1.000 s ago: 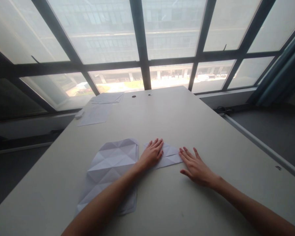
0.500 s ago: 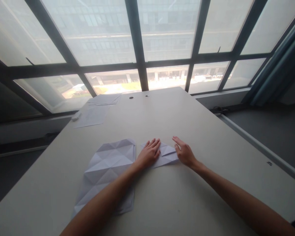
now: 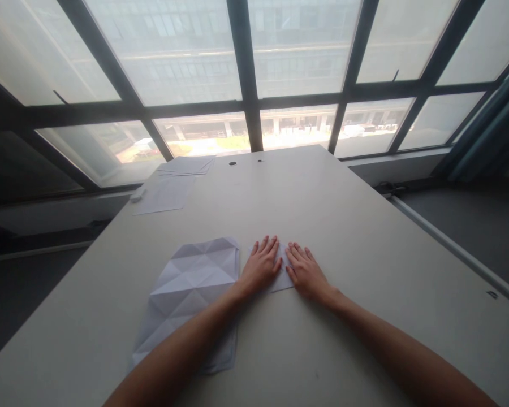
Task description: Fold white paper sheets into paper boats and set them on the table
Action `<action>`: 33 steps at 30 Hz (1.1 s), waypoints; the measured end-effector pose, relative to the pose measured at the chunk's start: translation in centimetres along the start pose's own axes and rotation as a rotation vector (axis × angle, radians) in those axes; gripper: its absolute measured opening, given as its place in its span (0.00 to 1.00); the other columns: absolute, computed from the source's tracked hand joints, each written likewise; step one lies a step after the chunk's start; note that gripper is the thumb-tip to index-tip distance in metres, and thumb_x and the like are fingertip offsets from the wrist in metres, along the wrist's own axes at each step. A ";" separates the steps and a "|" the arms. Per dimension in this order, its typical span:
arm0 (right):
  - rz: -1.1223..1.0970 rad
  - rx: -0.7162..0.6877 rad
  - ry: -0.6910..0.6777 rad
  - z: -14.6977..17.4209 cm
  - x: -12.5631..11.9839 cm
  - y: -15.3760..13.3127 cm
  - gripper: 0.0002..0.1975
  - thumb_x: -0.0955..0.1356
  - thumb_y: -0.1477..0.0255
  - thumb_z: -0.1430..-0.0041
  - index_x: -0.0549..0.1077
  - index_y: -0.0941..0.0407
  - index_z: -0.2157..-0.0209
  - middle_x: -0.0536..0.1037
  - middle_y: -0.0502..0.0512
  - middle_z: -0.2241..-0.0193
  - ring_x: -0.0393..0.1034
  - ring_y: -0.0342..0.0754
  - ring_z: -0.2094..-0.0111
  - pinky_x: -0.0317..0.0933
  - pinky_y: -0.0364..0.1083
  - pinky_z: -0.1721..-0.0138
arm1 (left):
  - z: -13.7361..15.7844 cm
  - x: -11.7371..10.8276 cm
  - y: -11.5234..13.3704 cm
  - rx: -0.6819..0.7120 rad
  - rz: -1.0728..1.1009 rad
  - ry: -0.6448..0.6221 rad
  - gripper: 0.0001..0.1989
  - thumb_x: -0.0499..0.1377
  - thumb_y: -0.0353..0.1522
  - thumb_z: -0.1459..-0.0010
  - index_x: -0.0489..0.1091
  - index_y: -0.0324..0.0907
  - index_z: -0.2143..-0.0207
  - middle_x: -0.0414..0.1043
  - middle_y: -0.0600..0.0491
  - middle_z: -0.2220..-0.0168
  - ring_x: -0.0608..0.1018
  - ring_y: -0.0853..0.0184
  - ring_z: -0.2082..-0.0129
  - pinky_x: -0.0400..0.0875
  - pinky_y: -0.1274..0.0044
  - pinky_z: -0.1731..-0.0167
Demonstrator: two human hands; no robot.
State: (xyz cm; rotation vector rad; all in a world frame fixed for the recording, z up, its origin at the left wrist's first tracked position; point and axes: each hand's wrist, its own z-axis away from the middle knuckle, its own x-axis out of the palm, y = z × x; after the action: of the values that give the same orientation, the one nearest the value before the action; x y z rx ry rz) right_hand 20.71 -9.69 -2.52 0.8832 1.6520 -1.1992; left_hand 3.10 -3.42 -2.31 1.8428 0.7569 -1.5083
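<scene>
Both my hands lie flat on a small folded piece of white paper (image 3: 283, 281) on the table. My left hand (image 3: 261, 264) covers its left part, fingers stretched out and pointing away from me. On its right part rests my right hand (image 3: 307, 270), palm down with the fingers extended. Only a strip of the paper shows between the hands, so most of its folds are hidden. Left of it, partly beneath my left forearm, lies a larger stack of creased white paper (image 3: 195, 265) with a grid of diagonal folds.
The white table (image 3: 365, 265) reaches toward the large windows. At its far left lie flat white sheets (image 3: 165, 194) and a small white object (image 3: 138, 195) I cannot make out. A round cable hole (image 3: 232, 163) sits near the far edge.
My right hand has come down and left from the paper's right edge and now lies flat on it. My left hand stays on the paper. The view has shifted slightly.
</scene>
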 end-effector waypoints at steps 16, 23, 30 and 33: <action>-0.023 -0.001 0.040 -0.1 -0.1 -0.1 0.25 0.57 0.72 0.34 0.61 0.59 0.37 0.56 0.59 0.35 0.45 0.52 0.33 0.39 0.55 0.34 | 0.0 -0.4 0.2 -0.032 0.027 0.015 0.24 0.44 0.40 0.32 0.57 0.49 0.36 0.49 0.51 0.32 0.50 0.56 0.32 0.46 0.58 0.36; 0.007 -0.025 0.039 0.0 0.1 0.0 0.25 0.56 0.73 0.34 0.60 0.59 0.36 0.55 0.58 0.34 0.44 0.52 0.33 0.38 0.56 0.34 | -0.1 -0.1 0.1 -0.070 0.006 -0.013 0.27 0.44 0.41 0.33 0.53 0.45 0.34 0.47 0.50 0.31 0.47 0.56 0.31 0.44 0.60 0.35; 0.065 -0.083 0.022 0.0 0.2 0.1 0.28 0.54 0.77 0.35 0.54 0.61 0.34 0.54 0.58 0.34 0.41 0.51 0.32 0.36 0.58 0.34 | 0.0 -0.7 0.1 0.016 0.047 -0.047 0.27 0.46 0.39 0.33 0.50 0.48 0.33 0.46 0.54 0.31 0.45 0.57 0.31 0.43 0.57 0.35; 0.067 -0.095 0.015 -0.1 0.1 0.0 0.28 0.53 0.74 0.34 0.52 0.61 0.34 0.52 0.58 0.33 0.40 0.51 0.32 0.36 0.58 0.34 | 0.1 -0.9 0.2 0.056 0.063 -0.068 0.26 0.45 0.39 0.33 0.50 0.51 0.34 0.48 0.56 0.32 0.47 0.58 0.31 0.41 0.56 0.36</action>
State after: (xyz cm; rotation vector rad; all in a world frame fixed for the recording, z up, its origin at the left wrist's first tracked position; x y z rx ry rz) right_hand 20.69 -9.61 -2.60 0.8831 1.6640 -1.0624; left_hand 2.99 -3.65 -1.42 1.8290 0.6253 -1.5573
